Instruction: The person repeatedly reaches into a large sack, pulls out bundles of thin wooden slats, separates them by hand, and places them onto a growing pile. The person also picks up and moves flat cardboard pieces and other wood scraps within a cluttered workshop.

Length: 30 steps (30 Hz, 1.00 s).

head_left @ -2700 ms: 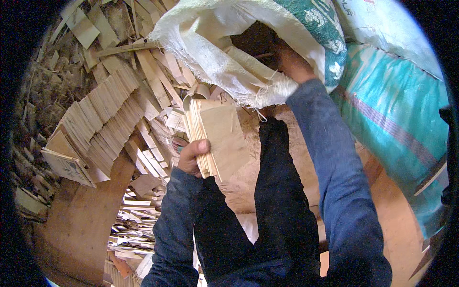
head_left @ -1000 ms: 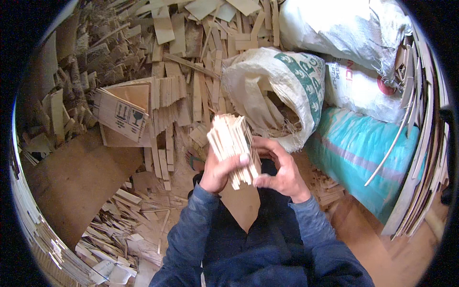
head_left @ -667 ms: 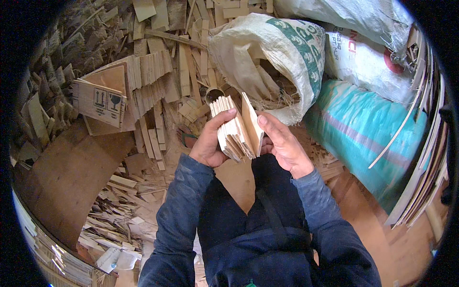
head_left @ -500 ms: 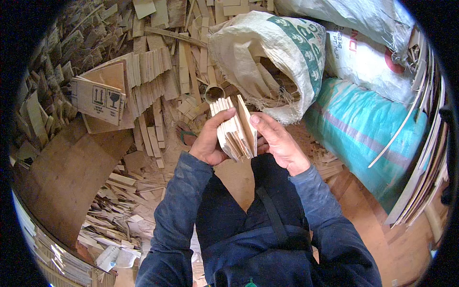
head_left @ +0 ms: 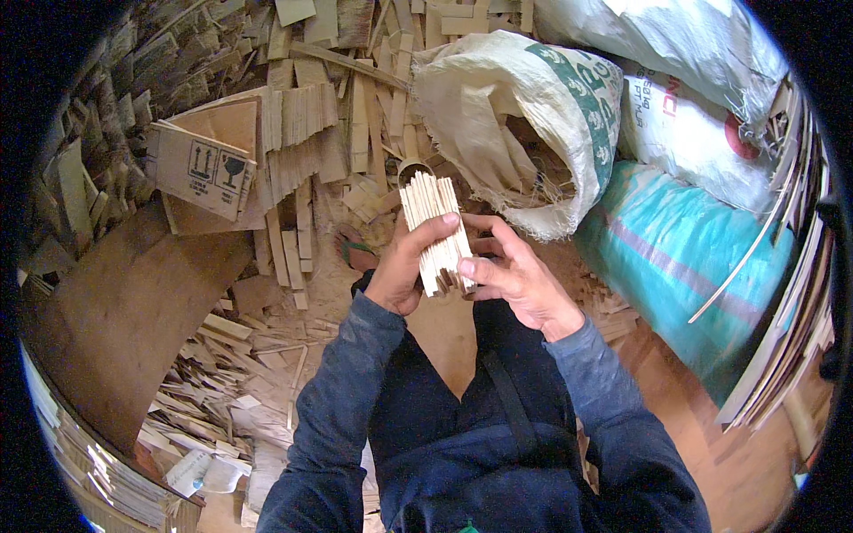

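Note:
Between my hands is a stack of thin pale wood strips (head_left: 428, 194), their edges facing up and their lower ends uneven. My left hand (head_left: 398, 275) wraps the stack from the left, thumb laid across its top. On the other side, my right hand (head_left: 526, 282) has its thumb pressed at the lower right corner and its bent fingers against the right side. Just past the far end of the stack, a round tube-like piece (head_left: 414, 166) lies partly hidden.
An open white woven sack (head_left: 458, 89) with wood pieces inside lies ahead. To its right are a teal sack (head_left: 684, 258) and white sacks (head_left: 689, 124). At left stand a folded cardboard piece (head_left: 191, 178), stacked slats (head_left: 302, 133) and scattered scraps (head_left: 204, 382).
The separate piece at the right of the stack has closed up against the rest. My right thumb has moved down to the stack's lower corner.

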{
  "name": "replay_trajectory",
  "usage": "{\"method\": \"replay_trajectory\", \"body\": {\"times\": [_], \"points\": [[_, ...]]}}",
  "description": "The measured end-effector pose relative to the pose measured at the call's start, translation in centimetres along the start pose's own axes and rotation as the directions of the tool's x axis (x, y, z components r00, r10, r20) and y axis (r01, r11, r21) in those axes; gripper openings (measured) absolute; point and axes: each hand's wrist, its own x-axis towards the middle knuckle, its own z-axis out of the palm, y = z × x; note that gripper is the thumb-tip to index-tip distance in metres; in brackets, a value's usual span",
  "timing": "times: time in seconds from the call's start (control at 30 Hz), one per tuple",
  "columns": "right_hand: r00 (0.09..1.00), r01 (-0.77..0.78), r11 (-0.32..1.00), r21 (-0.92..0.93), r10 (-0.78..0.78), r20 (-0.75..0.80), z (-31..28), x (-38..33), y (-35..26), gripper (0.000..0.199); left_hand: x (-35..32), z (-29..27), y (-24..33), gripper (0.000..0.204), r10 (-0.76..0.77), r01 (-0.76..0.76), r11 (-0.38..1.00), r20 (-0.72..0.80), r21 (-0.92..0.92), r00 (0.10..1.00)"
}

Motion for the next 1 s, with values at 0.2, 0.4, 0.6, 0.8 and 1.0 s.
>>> {"method": "replay_trajectory", "body": {"times": [0.2, 0.4, 0.6, 0.8, 1.0], "points": [[0.975, 0.22, 0.948, -0.229, -0.218, 0.034, 2.1, -0.2, 0.7, 0.076, -2.5, 0.6, 0.5, 0.057, 0.275, -0.275, 0.961, 0.027, 0.015, 0.961], [0.927, 0.371, 0.916, -0.155, -0.356, 0.118, 4.9, -1.4, 1.1, 0.078, -6.5, -0.1, 1.2, 0.108, 0.487, -0.477, 0.858, -0.009, 0.193, 0.873], [0.839, 0.512, 0.852, -0.106, -0.47, 0.274, 10.8, -6.6, -1.3, 0.081, -15.8, 1.7, 4.5, 0.124, 0.765, -0.772, 0.598, 0.133, 0.214, 0.63], [0.529, 0.768, 0.639, -0.051, -0.588, 0.612, 18.3, -12.3, -5.7, 0.108, -28.8, 3.7, 7.3, 0.149, 0.898, -0.939, 0.261, 0.3, 0.225, 0.321], [0.445, 0.798, 0.599, -0.067, -0.511, 0.736, 25.6, -18.7, -8.6, 0.125, -38.3, 4.0, 7.8, 0.147, 0.927, -0.985, 0.167, 0.333, 0.04, 0.171]]}}
